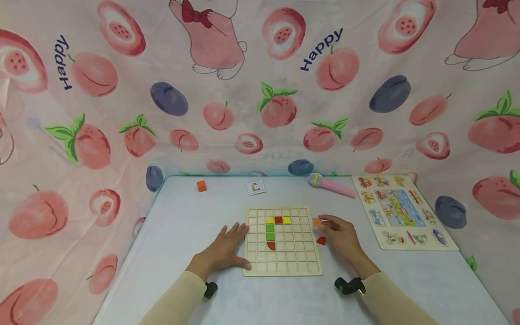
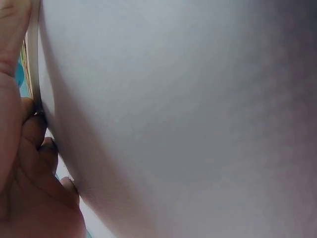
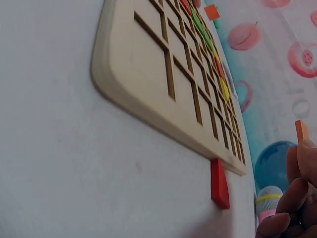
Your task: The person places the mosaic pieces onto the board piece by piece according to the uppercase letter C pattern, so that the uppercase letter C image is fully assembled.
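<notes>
A wooden grid board (image 1: 292, 253) lies in the middle of the table, with red, yellow and green pieces set in some of its squares. My left hand (image 1: 225, 248) rests along the board's left edge, fingers spread, thumb at the lower left corner. In the left wrist view, that hand (image 2: 39, 183) touches the board's side. To the right of the board, my right hand (image 1: 343, 237) pinches a small orange square tile (image 1: 317, 222) between thumb and fingertips; the right wrist view shows the tile (image 3: 301, 131) edge-on. A red quarter-round piece (image 3: 219, 184) lies beside the board's right edge, below that hand.
At the back stand an orange cube (image 1: 201, 186) and a small pattern card (image 1: 255, 187). A pink toy microphone (image 1: 333, 185) lies behind the right hand. A picture puzzle board (image 1: 406, 239) covers the table's right side. Fruit-patterned cloth (image 1: 227, 95) hangs behind.
</notes>
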Demonstrator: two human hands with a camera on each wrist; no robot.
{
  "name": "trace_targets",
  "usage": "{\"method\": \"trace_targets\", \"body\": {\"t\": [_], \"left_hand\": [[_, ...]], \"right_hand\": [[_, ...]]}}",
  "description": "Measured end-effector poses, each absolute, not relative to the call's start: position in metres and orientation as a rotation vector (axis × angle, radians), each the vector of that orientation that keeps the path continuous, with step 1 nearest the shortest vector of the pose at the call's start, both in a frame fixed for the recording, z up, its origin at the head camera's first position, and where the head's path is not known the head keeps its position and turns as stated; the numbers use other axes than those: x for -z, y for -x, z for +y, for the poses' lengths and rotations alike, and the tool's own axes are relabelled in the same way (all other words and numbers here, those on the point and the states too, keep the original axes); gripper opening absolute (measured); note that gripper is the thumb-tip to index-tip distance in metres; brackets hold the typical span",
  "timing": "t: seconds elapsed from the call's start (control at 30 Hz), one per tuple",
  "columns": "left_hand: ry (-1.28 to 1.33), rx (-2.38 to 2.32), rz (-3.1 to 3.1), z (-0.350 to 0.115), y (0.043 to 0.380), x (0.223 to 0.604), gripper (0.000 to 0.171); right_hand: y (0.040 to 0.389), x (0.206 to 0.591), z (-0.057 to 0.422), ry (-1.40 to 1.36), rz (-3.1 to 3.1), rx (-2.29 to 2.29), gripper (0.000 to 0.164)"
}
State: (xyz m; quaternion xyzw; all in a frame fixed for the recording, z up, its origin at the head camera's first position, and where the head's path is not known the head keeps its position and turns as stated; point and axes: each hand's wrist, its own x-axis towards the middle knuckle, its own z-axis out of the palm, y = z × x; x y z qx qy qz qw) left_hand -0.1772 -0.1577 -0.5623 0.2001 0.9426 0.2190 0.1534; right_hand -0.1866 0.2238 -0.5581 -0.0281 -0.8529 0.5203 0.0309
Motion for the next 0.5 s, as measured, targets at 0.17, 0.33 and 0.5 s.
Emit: {"method": "trace_targets", "body": {"t": [0.17,0.33,0.5], "left_hand": [[-0.575,-0.616,2.713,-0.158,0.177,0.562,0.123],[-0.568,-0.613,2.715,-0.157,0.176,0.561,0.122],[-0.565,-0.609,2.713,-0.156,0.175,0.56,0.122]], "right_hand": [[0.186,0.557,0.214,0.088,-2.625,-1.623,0.033],[0.183,0.555,0.204,0.126,-2.626,-1.686,0.033],[0.182,0.555,0.195,0.124,-2.587,-1.749,0.031]]}}
